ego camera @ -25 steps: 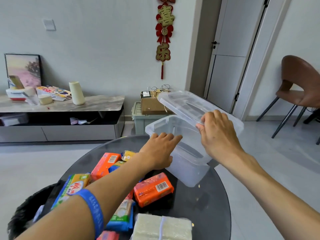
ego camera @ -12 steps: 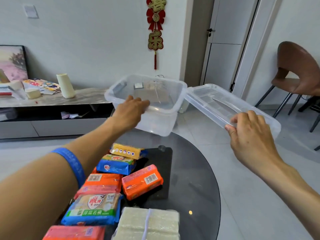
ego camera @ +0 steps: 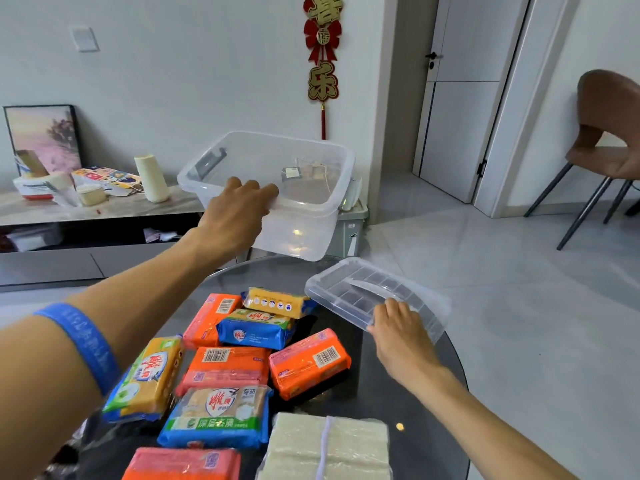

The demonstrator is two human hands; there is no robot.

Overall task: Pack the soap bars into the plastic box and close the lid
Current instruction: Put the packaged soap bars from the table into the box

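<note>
Plastic box (ego camera: 304, 216) rim in left hand (ego camera: 239, 216), lid (ego camera: 367, 292) edge in right hand (ego camera: 398, 334)

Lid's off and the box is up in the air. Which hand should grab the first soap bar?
Probably the right hand. It is low at the lid, close to the nearest orange soap bar. The left hand grips the rim of the plastic box, held above the table.

table (ego camera: 398, 403): dark, round, lower centre of my frame | on it: wrapped soap bars (ego camera: 308, 362) in a cluster lower left, pale block (ego camera: 329, 445) at bottom centre | lid (ego camera: 367, 296) low at table's right edge, contact unclear
</note>
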